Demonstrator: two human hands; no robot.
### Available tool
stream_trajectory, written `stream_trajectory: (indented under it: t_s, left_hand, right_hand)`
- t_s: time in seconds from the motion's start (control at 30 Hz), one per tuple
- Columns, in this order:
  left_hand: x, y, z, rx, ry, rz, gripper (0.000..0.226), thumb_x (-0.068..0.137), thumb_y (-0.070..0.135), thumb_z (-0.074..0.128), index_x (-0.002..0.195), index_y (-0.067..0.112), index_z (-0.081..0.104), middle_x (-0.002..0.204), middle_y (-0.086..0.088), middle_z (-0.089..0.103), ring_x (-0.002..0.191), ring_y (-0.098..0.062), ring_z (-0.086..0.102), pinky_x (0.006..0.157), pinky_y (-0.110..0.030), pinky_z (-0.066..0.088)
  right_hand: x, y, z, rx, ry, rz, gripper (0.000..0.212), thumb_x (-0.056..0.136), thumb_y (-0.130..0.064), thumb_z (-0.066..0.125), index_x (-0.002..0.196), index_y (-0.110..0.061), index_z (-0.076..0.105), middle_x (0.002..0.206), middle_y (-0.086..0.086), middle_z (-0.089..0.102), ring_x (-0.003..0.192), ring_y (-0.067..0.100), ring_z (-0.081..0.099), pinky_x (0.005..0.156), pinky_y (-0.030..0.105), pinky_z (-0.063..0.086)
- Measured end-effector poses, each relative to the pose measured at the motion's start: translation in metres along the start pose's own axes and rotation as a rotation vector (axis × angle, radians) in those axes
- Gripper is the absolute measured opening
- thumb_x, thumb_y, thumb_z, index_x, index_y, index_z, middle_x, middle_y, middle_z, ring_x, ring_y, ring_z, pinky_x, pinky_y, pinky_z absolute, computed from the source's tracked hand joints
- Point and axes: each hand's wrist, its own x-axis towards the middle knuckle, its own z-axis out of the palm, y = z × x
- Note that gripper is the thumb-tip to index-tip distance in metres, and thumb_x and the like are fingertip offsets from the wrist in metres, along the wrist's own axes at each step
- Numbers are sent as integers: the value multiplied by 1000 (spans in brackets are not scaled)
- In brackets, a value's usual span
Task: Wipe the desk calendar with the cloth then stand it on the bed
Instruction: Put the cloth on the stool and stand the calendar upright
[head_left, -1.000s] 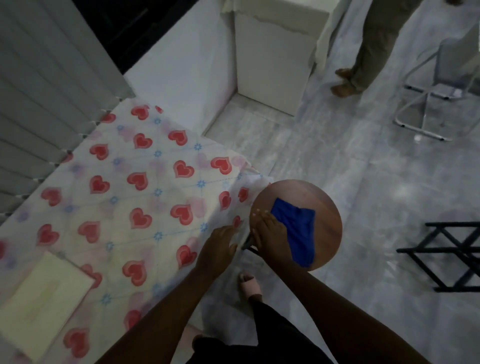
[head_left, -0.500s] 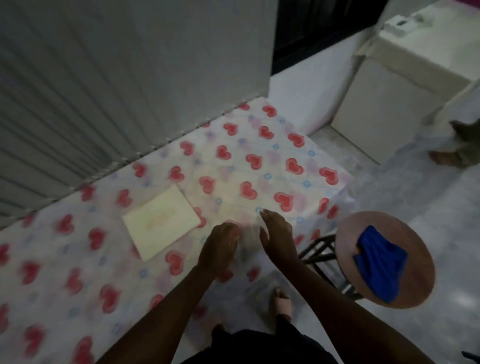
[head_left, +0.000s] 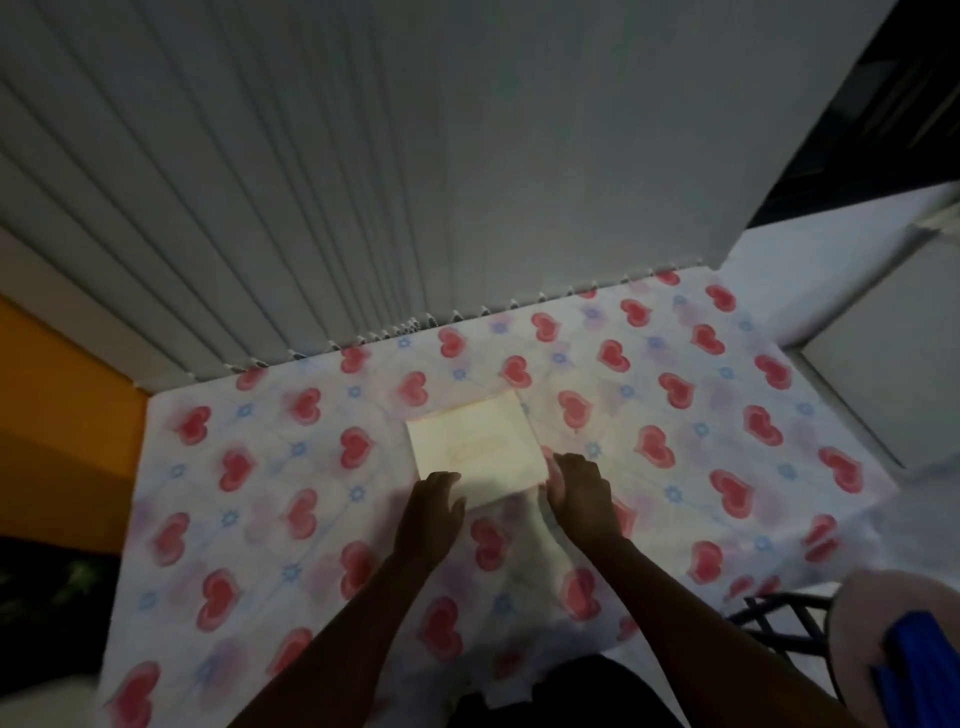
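Left hand (head_left: 430, 512) and right hand (head_left: 581, 491) apparently touching flat desk calendar (head_left: 475, 446), bed (head_left: 675, 467)

Dim rm. Grey vertical blinds (head_left: 322, 171) hung behind heart-print sheet; orange wall (head_left: 57, 415) at left. Round stool (head_left: 857, 623) stood bottom right.

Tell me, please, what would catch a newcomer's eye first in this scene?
Probably the heart-print bed sheet filling the middle of the view, with the pale desk calendar lying flat on it. The left hand and right hand reach its near edge. The blue cloth sits on a round stool, bottom right.
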Motion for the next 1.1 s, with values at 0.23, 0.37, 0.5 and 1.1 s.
stream_trajectory:
  t_s: [0.23, 0.37, 0.5, 1.1]
  left_hand:
    - [32, -25, -8, -130, -8, -333, 45, 92, 18, 58, 133, 2, 49, 133, -19, 53, 124, -32, 49, 105, -43, 42]
    - [47, -23, -10, -255, -7, -435, 41, 90, 12, 57, 130, 1, 52, 125, -21, 60, 117, -34, 56, 97, -46, 48]
    - [61, -21, -13, -348, 50, -519, 36, 92, 11, 54, 126, 0, 56, 119, -22, 66, 112, -34, 61, 95, -42, 50]
    - [74, -21, -20, -450, 132, -693, 26, 84, 8, 66, 106, -4, 67, 109, -22, 70, 100, -35, 66, 86, -42, 53]
  right_hand:
    - [58, -20, 10, 39, -149, 31, 41, 97, -27, 51, 129, -1, 49, 131, 19, 52, 120, 32, 47, 101, 39, 41]
    - [87, -26, 8, 105, -214, 47, 33, 98, -24, 49, 114, 3, 57, 123, 23, 57, 111, 34, 54, 97, 40, 45]
    - [107, -29, 7, 230, -210, 132, 30, 95, -12, 47, 95, 11, 66, 105, 27, 67, 93, 38, 62, 81, 42, 52]
    - [129, -23, -4, 447, -207, 230, 23, 94, -12, 54, 108, 5, 62, 118, 22, 63, 110, 34, 59, 98, 47, 48]
